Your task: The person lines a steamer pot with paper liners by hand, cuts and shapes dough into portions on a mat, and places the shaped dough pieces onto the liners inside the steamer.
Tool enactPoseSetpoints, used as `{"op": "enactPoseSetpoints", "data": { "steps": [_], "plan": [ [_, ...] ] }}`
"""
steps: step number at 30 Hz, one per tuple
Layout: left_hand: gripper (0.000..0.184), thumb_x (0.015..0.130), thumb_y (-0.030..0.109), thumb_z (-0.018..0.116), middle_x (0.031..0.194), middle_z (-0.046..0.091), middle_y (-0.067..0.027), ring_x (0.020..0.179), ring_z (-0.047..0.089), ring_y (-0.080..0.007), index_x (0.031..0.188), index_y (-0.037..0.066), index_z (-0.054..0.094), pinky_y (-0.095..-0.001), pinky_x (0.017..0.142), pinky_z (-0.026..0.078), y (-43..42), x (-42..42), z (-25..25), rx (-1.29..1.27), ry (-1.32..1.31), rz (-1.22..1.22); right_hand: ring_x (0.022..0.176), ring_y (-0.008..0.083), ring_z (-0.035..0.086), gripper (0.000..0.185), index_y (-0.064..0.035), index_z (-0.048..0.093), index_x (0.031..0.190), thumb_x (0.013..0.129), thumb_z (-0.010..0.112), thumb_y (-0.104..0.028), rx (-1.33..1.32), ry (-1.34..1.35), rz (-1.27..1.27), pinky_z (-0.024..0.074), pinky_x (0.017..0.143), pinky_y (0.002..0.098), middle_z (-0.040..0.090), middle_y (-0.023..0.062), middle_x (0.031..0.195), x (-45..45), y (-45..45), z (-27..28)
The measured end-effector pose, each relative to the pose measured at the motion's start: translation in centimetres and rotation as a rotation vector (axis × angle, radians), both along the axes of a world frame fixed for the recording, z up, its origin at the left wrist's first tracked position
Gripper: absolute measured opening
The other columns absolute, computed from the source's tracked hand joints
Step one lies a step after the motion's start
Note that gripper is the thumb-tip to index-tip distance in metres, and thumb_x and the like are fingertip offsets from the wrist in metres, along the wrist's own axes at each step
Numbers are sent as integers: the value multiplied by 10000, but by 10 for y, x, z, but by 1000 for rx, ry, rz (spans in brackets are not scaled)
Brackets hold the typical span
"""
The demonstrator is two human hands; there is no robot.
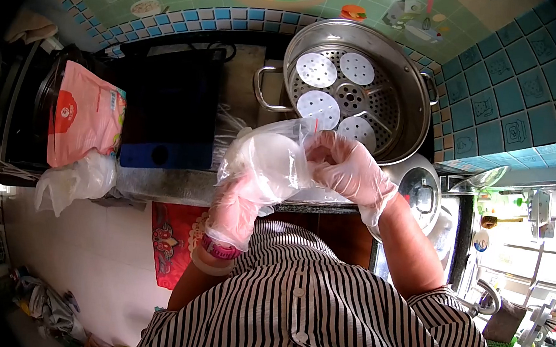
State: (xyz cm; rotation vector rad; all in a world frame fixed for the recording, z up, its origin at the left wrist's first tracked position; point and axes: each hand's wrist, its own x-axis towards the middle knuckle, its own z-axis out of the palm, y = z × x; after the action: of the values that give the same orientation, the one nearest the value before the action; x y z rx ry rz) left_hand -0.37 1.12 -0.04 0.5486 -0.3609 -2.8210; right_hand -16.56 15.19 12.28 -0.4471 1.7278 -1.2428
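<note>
- left hand point(240, 193) and right hand point(351, 171), both in thin clear gloves, meet around a clear plastic bag point(267, 159) at the near edge of the counter point(154, 187).
- left hand: at the bag's near, lower side; fingers hidden by film and glare, so cannot tell how tightly they close.
- right hand: fingers bent inward against the bag's right edge, tips partly hidden; cannot tell whether they pinch the film.
- bag: tilted, whitish contents, small red mark by its upper right corner; just short of the pot.
- steel pot point(405, 57), far right, holds a perforated rack point(387, 110); four white holed discs lie on it, mostly toward the left.
- pot lid point(422, 201): right of the right hand, near the pot.
- dark cooktop point(169, 108): left of the bag; pink packet point(87, 116) farther left, whitish plastic bag point(84, 180) nearer, drooping over the counter edge.
- left wrist: purple watch point(221, 247), pale bangle point(211, 263) beside it.
</note>
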Motion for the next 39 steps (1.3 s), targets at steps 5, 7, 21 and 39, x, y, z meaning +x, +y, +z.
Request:
{"op": "enactPoseSetpoints", "data": {
  "steps": [5, 7, 21, 39],
  "plan": [
    [760, 884, 113, 714, 1486, 504, -150, 1374, 506, -298, 1554, 48, 360, -467, 1162, 430, 3, -3, 10, -158, -73, 68, 797, 93, 591, 240, -19, 674, 1105, 884, 718, -102, 102, 102, 44, 506, 767, 276, 674, 19, 883, 0, -2, 5],
    [765, 872, 119, 725, 1485, 505, -142, 1378, 502, -290, 1548, 47, 376, -457, 1169, 421, 3, -3, 13, -194, -58, 71, 746, 116, 597, 217, -11, 681, 1073, 899, 720, -134, 157, 183, 75, 510, 744, 290, 691, 40, 850, 3, -5, 3],
    [688, 921, 175, 695, 1495, 511, -168, 1388, 492, -316, 1513, -5, 393, -518, 1169, 414, 4, 2, 9, -110, -46, 56, 755, 265, 732, 180, -27, 721, 992, 863, 718, -154, 227, 660, 148, 548, 723, 357, 704, 168, 786, 3, -1, 13],
    [803, 880, 218, 747, 1492, 488, -183, 1381, 492, -357, 1538, 13, 335, -552, 1148, 444, 2, -2, 6, 31, 3, 6, 682, 100, 623, 211, 13, 721, 1060, 862, 660, -27, 130, 206, -126, 489, 632, 267, 688, 20, 829, -78, 24, 29]
  ]
}}
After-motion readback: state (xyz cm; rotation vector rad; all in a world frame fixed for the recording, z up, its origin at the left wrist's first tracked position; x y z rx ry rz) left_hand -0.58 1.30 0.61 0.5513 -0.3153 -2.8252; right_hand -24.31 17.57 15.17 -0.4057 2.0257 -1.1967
